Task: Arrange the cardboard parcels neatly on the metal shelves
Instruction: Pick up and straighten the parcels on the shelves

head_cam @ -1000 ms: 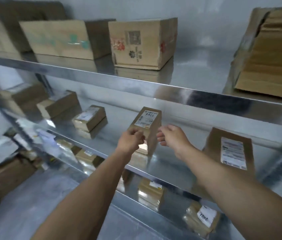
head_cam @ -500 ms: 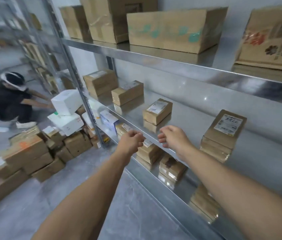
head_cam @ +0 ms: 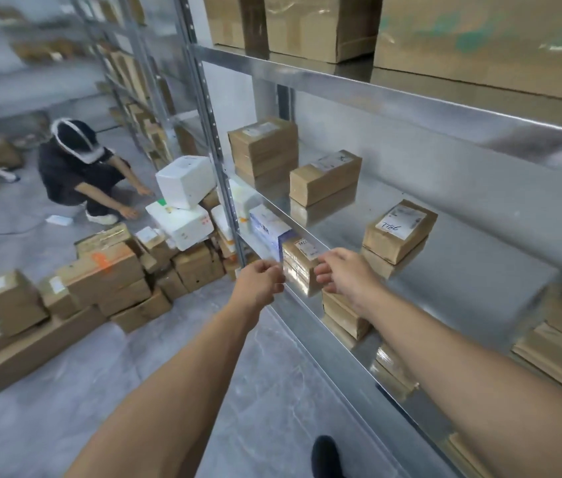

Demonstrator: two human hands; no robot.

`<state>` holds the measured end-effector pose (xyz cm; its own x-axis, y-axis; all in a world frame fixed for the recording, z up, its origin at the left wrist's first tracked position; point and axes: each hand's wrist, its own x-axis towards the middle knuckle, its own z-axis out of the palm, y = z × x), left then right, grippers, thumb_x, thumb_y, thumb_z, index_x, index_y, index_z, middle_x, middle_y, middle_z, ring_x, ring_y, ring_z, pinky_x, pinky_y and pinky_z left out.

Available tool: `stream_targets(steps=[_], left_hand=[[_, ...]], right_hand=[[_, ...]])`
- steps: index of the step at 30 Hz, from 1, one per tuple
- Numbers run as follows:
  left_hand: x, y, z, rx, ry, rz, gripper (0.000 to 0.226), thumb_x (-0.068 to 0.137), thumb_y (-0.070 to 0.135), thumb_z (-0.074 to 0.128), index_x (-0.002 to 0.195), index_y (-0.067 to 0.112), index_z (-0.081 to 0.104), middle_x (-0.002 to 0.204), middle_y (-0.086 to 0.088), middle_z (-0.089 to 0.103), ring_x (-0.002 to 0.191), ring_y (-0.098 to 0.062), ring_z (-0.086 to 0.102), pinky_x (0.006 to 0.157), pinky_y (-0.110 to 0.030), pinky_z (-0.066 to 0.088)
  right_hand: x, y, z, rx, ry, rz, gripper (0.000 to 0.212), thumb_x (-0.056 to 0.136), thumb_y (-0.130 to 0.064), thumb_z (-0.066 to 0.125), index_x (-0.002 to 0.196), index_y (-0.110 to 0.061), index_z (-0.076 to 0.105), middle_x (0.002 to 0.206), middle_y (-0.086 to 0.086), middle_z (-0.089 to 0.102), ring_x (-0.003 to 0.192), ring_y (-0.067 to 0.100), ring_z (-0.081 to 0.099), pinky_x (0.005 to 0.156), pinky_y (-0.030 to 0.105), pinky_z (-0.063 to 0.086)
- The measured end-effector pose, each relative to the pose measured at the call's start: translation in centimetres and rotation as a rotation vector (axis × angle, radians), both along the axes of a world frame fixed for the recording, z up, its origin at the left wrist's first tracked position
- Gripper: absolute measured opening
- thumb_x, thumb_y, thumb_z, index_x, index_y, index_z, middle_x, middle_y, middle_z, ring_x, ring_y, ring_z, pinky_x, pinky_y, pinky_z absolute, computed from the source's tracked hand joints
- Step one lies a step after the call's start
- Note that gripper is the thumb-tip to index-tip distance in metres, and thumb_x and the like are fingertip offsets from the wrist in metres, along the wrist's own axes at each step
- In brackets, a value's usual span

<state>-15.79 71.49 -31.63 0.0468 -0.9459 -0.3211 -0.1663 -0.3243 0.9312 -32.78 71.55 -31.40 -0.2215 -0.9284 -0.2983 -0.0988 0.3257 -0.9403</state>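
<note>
Hands: the left hand (head_cam: 260,281) and right hand (head_cam: 345,276) reach forward side by side, level with the front edge of the middle shelf (head_cam: 462,270).
Grip: the fingers of both hands are loosely curled and neither has hold of anything (the left is a little blurred).
Nearest parcel: a small labelled parcel (head_cam: 298,267) shows in the gap between the hands. It sits on the lower shelf, beyond and slightly below them, about equally near to each.
Long axis: cannot be read, because the shelf edge and the hands hide most of it.
Middle shelf contents: a stack of parcels (head_cam: 264,150) at the far left end, a single parcel (head_cam: 324,177) just beside it, and the parcel marked 7786 (head_cam: 396,231) well apart to the right.
Floor heap (head_cam: 107,270): unsorted parcels lie down and to the left, on the left hand's side.
Top shelf: large boxes (head_cam: 317,22).
Likely next: a two-handed reach down, either to the lower shelf or to the heap.
</note>
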Motion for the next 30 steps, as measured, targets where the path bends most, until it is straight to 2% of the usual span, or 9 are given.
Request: stream_targets(steps=[5,8,11,13,17,21,24,28,30], left_hand=[[3.4,-7.2,-1.2,0.008,-0.012,0.039,0.010,0.101,0.020,0.056,0.101,0.014,0.065,0.088,-0.004,0.068,0.071,-0.014,0.061,0.062,-0.025,0.042],[5.2,-11.9,-1.3,0.009,-0.003,0.070,0.013,0.101,0.018,0.055,0.103,0.012,0.066,0.083,-0.002,0.066,0.068,-0.014,0.060,0.058,-0.024,0.043],[6.8,-16.3,-0.8,0.016,-0.002,0.074,0.014,0.100,0.012,0.053,0.090,0.009,0.062,0.080,-0.007,0.063,0.060,-0.014,0.053,0.049,-0.020,0.041],[8.2,-19.2,-0.6,0.009,-0.024,0.070,0.018,0.100,0.012,0.053,0.085,0.009,0.062,0.078,-0.007,0.064,0.060,-0.015,0.053,0.053,-0.022,0.041],[11.4,-24.2,-1.0,0.034,-0.010,0.077,0.013,0.100,0.018,0.057,0.094,0.012,0.067,0.082,-0.006,0.068,0.069,-0.018,0.061,0.062,-0.027,0.049],[14.3,-29.2,-1.8,0.052,0.049,0.042,0.013,0.092,0.021,0.062,0.096,0.010,0.067,0.086,-0.011,0.069,0.074,-0.026,0.061,0.076,-0.044,0.053],[16.3,-32.6,-2.4,0.091,0.099,-0.010,0.020,0.082,0.022,0.062,0.095,0.007,0.067,0.085,-0.015,0.066,0.075,-0.028,0.056,0.070,-0.043,0.047],[18.8,-36.5,-1.9,0.069,0.015,-0.145,0.008,0.101,0.011,0.056,0.096,0.006,0.061,0.080,-0.009,0.062,0.064,-0.021,0.052,0.047,-0.022,0.042],[20.0,-38.6,-2.0,0.062,0.015,-0.224,0.008,0.102,0.010,0.054,0.097,0.006,0.059,0.081,-0.010,0.059,0.059,-0.018,0.048,0.043,-0.021,0.038]], right_hand=[[3.3,-7.5,-1.2,0.001,-0.021,0.024,0.019,0.101,-0.017,0.051,0.092,-0.012,0.067,0.076,0.003,0.068,0.063,0.015,0.059,0.054,0.023,0.048],[5.3,-12.3,-1.8,0.015,-0.028,0.038,0.018,0.100,-0.015,0.052,0.091,-0.012,0.067,0.075,0.002,0.067,0.065,0.015,0.058,0.056,0.024,0.048],[7.2,-17.0,-2.0,0.023,-0.022,0.074,0.017,0.100,-0.015,0.050,0.094,-0.011,0.066,0.077,0.003,0.066,0.065,0.015,0.057,0.058,0.025,0.046],[8.6,-20.1,-1.7,0.011,-0.022,0.078,0.018,0.100,-0.014,0.049,0.093,-0.010,0.065,0.078,0.005,0.066,0.064,0.015,0.057,0.057,0.025,0.045],[11.7,-24.4,-1.3,0.012,-0.001,0.079,0.021,0.100,-0.014,0.046,0.093,-0.012,0.066,0.082,0.005,0.069,0.070,0.017,0.061,0.061,0.026,0.048],[14.6,-28.0,-2.0,0.027,-0.007,0.059,0.020,0.101,-0.014,0.046,0.092,-0.013,0.065,0.081,0.006,0.067,0.069,0.017,0.059,0.060,0.024,0.048],[16.6,-30.3,-2.5,0.026,-0.017,-0.018,0.021,0.101,-0.015,0.046,0.092,-0.012,0.065,0.079,0.005,0.067,0.070,0.018,0.059,0.062,0.027,0.049],[19.3,-32.5,-3.0,0.026,-0.058,-0.154,0.020,0.102,-0.019,0.050,0.091,-0.013,0.066,0.074,0.001,0.068,0.068,0.017,0.059,0.064,0.030,0.049],[20.7,-33.5,-3.5,0.027,-0.076,-0.221,0.019,0.101,-0.018,0.052,0.088,-0.014,0.066,0.075,0.003,0.067,0.067,0.018,0.058,0.062,0.029,0.048]])
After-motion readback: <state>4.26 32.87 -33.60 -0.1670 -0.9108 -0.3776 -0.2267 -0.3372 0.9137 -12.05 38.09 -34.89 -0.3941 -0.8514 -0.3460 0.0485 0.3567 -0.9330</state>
